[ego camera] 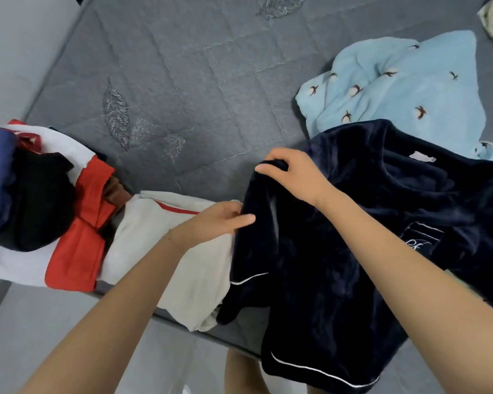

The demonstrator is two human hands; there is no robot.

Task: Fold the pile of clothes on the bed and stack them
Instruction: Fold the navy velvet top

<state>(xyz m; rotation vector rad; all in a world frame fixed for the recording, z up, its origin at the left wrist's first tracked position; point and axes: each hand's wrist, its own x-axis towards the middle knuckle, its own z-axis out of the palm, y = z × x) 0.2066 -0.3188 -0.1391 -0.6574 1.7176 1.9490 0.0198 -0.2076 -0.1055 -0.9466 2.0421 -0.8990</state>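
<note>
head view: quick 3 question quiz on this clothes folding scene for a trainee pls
1. True or false: the left hand and the right hand both hold the navy fleece top.
2. Which garment lies on the bed beyond the navy fleece top? A) light blue garment with bird print B) green towel C) striped socks
3. Fill in: the piping along the navy fleece top's edge is ____.
Key: 1 true; 2 A; 3 white.
</note>
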